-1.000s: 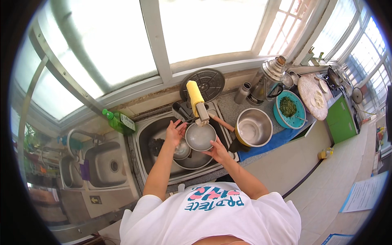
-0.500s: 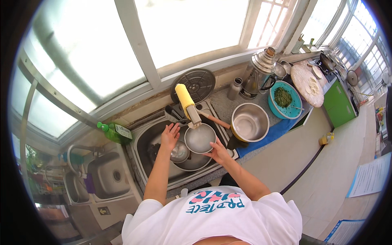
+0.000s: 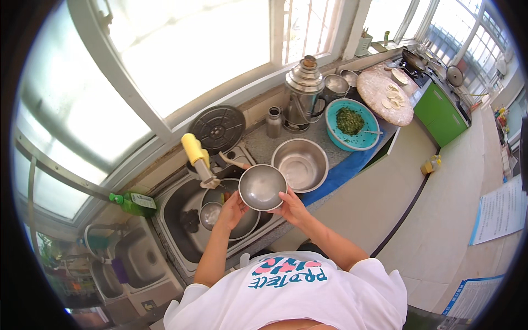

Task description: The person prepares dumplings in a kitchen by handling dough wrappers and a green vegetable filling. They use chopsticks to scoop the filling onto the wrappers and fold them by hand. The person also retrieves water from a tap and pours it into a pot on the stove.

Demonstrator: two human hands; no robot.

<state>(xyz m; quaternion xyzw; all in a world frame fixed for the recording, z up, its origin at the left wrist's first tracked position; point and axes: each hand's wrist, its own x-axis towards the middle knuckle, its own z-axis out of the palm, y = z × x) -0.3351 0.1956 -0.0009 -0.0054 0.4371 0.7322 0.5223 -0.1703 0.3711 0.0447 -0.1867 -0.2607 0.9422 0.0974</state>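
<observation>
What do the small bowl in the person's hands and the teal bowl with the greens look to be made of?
The small bowl, held by the left hand and right hand, looks like stainless steel: grey, shiny, with soft reflections. The teal bowl is probably plastic or enamel: a flat, uniform colour with only dull gloss; the view cannot settle which.

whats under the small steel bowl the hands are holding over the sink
Under the small steel bowl sits a wider steel basin in the sink, with a smaller round steel piece beside it. The bowl and left hand cover most of the basin.
</observation>
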